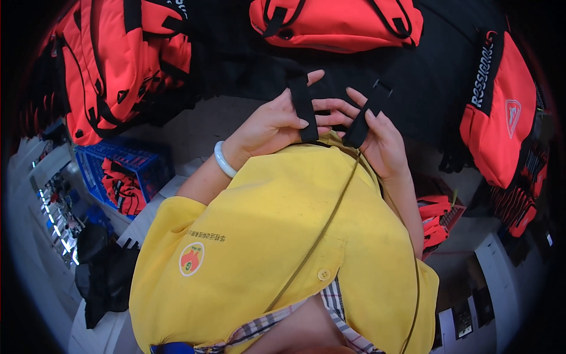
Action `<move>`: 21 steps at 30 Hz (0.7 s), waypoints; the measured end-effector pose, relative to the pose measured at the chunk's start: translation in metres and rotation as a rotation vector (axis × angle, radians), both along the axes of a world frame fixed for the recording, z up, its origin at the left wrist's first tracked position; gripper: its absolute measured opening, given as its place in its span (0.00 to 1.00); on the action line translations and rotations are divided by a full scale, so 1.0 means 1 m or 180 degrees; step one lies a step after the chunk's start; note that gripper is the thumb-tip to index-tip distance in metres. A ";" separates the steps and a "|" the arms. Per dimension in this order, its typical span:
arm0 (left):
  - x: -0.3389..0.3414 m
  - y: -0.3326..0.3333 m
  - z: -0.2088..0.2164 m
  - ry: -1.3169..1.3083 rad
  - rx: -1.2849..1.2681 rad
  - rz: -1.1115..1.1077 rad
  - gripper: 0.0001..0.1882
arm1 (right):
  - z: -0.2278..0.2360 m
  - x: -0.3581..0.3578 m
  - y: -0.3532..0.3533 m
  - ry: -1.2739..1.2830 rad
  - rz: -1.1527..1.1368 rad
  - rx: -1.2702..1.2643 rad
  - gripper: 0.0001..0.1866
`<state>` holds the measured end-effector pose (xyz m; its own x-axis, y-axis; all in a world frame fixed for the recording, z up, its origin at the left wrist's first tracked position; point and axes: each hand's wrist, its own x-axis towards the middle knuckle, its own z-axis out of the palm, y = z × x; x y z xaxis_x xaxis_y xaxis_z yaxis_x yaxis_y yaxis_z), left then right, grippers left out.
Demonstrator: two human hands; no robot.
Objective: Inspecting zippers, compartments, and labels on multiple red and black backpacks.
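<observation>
Close in front of my yellow shirt, my left hand (272, 123) is closed on a black webbing strap (302, 106), with the thumb on its near end and the fingers behind it. My right hand (387, 144) pinches a second length of black webbing (358, 128) under its thumb. At the upper end of that piece sits a small dark buckle (382, 88). Some fingers of both hands overlap in the gap between the straps. Whether the two lengths join is hidden. A thin brown cord (318, 236) runs down over the shirt.
Red-and-black bags lie on the black-covered table (230, 65): a large bag (112, 59) at left, another bag (339, 26) at the far middle. A red pouch (501, 112) lies at right. A blue crate (156, 174) and a reddish crate (457, 217) hold red pieces.
</observation>
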<state>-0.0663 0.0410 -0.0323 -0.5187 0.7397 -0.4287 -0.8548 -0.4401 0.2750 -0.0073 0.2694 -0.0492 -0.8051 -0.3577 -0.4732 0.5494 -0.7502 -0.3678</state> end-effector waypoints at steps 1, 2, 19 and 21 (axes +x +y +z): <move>0.000 0.000 0.000 0.0029 0.0019 -0.0018 0.46 | 0.000 -0.001 0.000 0.0029 0.0067 0.0070 0.24; 0.000 0.001 0.001 0.0030 0.0019 -0.0004 0.46 | 0.002 -0.002 -0.001 0.0030 0.0082 0.0070 0.24; -0.002 0.014 -0.011 0.0361 -0.0398 -0.0156 0.28 | 0.001 -0.039 -0.027 -0.0483 0.0558 0.0608 0.14; -0.005 0.016 -0.009 0.0348 -0.0423 -0.0162 0.29 | 0.001 -0.040 -0.029 -0.0724 0.0569 0.0505 0.13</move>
<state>-0.0715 0.0571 -0.0417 -0.5309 0.7068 -0.4676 -0.8369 -0.3505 0.4205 -0.0471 0.2408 -0.0481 -0.6035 -0.3912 -0.6948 0.7487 -0.5778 -0.3250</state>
